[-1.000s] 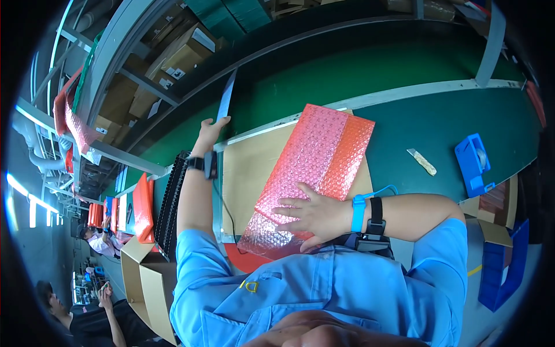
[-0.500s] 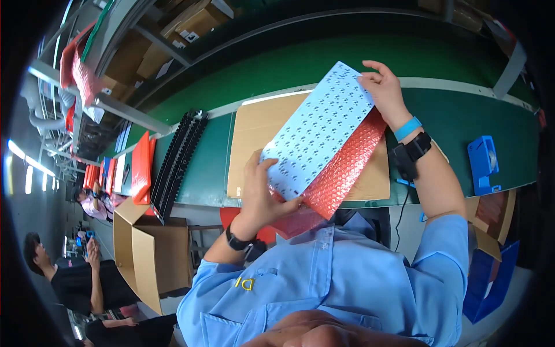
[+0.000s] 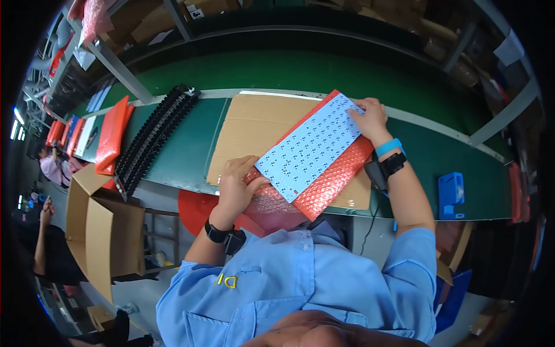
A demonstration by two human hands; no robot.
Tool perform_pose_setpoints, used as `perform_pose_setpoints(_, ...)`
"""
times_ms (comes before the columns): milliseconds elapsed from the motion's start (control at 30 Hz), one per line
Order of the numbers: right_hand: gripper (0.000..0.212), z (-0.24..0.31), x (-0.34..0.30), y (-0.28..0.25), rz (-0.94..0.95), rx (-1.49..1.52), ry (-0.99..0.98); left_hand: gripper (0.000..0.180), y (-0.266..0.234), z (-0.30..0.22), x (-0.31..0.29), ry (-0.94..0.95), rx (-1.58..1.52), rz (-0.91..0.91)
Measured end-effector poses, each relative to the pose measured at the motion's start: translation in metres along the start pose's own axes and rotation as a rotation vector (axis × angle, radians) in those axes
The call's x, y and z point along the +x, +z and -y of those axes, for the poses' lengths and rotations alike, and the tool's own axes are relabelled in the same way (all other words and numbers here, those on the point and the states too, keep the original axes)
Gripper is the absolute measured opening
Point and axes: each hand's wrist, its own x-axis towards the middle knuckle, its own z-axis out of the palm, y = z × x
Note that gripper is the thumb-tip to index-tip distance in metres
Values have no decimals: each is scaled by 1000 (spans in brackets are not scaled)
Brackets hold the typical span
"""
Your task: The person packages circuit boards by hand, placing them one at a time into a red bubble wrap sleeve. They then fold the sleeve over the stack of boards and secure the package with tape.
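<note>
A thin white keyboard circuit board (image 3: 311, 147), dotted with rows of small holes, lies at a slant on a red bubble-wrap bag (image 3: 335, 179). My right hand (image 3: 371, 120) grips the board's far right corner, thumb on top and fingers curled at the edge. Around the red bubble wrap beside the board's near left end, my left hand (image 3: 233, 188) is closed, its thumb and fingers close to the board. A clear pinkish flap of the bag hangs toward me below that end. Both lie over a flat cardboard sheet (image 3: 231, 133) on the green bench.
Left on the bench lie a black slotted rack (image 3: 155, 133) and red bubble-wrap bags (image 3: 113, 139). A blue tape dispenser (image 3: 451, 195) stands at right. An open cardboard box (image 3: 107, 231) sits at lower left, near a red stool (image 3: 196, 211). Another person's arm (image 3: 41, 237) shows far left.
The board and bag have come down flatter over the cardboard, and red wrap now shows beyond the board's far edge. My right hand moved lower with the corner. The whole view has shifted.
</note>
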Motion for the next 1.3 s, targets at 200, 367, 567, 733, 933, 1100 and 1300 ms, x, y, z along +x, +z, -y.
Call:
perform_pose_setpoints(200, 37, 0, 21, 6, 53, -37, 12, 56, 6, -2, -2, -38, -22, -132)
perform_pose_setpoints(367, 41, -15, 34, 15, 182, 245, 16, 57, 9, 0, 0, -45, -14, -111)
perform_pose_setpoints(567, 46, -8, 46, 6, 291, 238, 153, 49, 8, 2, -1, -82, -82, -180)
perform_pose_setpoints(733, 46, 27, 69, -31, 707, 298, 381, 42, 1, 5, 2, -133, -65, -81)
perform_pose_setpoints(933, 49, 39, 71, -50, 796, 429, 336, 36, 1, 4, 7, -189, -100, -7)
perform_pose_setpoints(1100, 51, 58, 63, -104, 713, 627, 181, 34, -2, 12, 9, -44, -103, -23)
perform_pose_setpoints(1300, 60, 61, 9, -158, 410, 761, -198, 32, -36, -1, -8, -345, -707, 251)
